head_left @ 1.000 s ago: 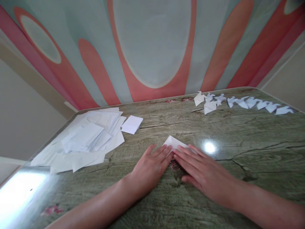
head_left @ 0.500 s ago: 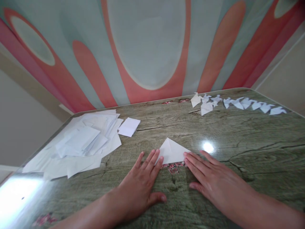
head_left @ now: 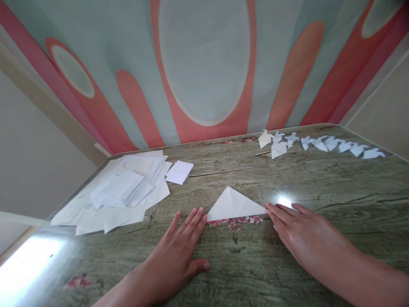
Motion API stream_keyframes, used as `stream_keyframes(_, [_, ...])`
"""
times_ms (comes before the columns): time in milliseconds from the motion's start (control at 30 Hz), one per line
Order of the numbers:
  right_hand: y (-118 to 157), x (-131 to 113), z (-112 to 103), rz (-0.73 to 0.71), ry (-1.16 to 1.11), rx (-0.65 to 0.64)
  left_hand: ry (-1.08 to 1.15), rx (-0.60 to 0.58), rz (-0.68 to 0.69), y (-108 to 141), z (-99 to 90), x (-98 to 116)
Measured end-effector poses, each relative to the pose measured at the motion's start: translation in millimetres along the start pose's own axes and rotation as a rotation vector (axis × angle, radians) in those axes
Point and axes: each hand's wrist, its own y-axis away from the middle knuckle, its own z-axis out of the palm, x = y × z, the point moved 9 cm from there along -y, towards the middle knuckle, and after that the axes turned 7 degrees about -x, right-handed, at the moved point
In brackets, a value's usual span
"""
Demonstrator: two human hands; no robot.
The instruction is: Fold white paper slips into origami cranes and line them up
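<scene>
A sheet of white paper folded into a triangle (head_left: 234, 202) lies flat on the wood-patterned table (head_left: 236, 264), its peak pointing away from me and its long edge towards me. My left hand (head_left: 179, 249) rests palm down with fingers spread, the fingertips at the triangle's left corner. At the right corner are the fingertips of my right hand (head_left: 303, 232), which also lies flat with its fingers stretched out. The right thumb is hidden. Neither hand grips anything.
Loose white paper sheets (head_left: 153, 187) are heaped on the left, with smaller pieces on top. Beside them lies a small stack of white paper (head_left: 180, 172). Several folded paper birds (head_left: 319, 143) line the far right edge. A patterned wall (head_left: 204, 64) rises behind the table.
My hands have slid apart along the triangle's long edge, the left one leftwards and the right one rightwards, uncovering both corners. The camera view has shifted slightly.
</scene>
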Motion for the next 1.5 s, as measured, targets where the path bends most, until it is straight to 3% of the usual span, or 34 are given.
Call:
stream_keyframes(100, [-7.0, 17.3, -7.0, 0.079, -0.142, 0.016, 0.134, 0.079, -0.066, 0.5, -5.0, -15.4])
stream_keyframes(167, [-11.7, 33.2, -9.3, 0.159, -0.258, 0.07, 0.244, 0.226, -0.183, -2.6, -16.6, -33.6])
stream_keyframes(233, [-15.5, 45.8, -6.2, 0.212, -0.372, 0.137, 0.344, 0.328, -0.216, -14.0, -27.7, -41.1])
stream_keyframes(400, [-25.4, 44.3, 23.0, 0.168, -0.596, 0.107, 0.503, 0.395, -0.111, -69.8, -54.8, -24.3])
stream_keyframes(500, [-26.7, 41.4, 30.0, 0.178, -0.652, 0.104, 0.615, 0.392, -0.03, -93.4, -64.8, -7.9])
stream_keyframes(600, [-27.0, 43.6, 31.7, 0.218, -0.702, 0.113, 0.652, 0.495, 0.089, -91.0, -78.3, 8.0])
stream_keyframes(700, [-28.2, 43.3, 28.3, 0.208, -0.775, 0.132, 0.517, 0.594, 0.25, -73.1, -89.6, 26.2])
stream_keyframes(833, [-27.5, 46.3, 18.2, 0.247, -0.943, 0.153, 0.383, 0.539, 0.344, -63.7, -84.5, 37.1])
stream_keyframes(967, [-27.3, 48.7, 22.5, 0.354, -1.111, 0.015, 0.451, 0.474, 0.291, -72.9, -71.1, 28.6])
stream_keyframes(1067, [-26.6, 49.7, 27.5, 0.378, -1.07, -0.027, 0.58, 0.483, 0.163, -82.2, -62.3, 11.9])
stream_keyframes(1167, [-25.2, 51.8, 29.6, 0.361, -1.024, 0.026, 0.639, 0.443, 0.023, -90.5, -53.7, -3.7])
stream_keyframes(1267, [-23.4, 56.6, 30.7, 0.371, -1.015, 0.071, 0.681, 0.377, 0.015, -95.8, -50.3, -7.5])
stream_keyframes(1400, [-24.2, 63.3, 30.5, 0.393, -0.967, 0.046, 0.858, 0.385, -0.121, -95.4, -44.1, -22.7])
stream_keyframes(1500, [-23.5, 67.5, 27.7, 0.427, -0.933, 0.034, 0.992, 0.383, -0.138, -94.4, -40.1, -23.5])
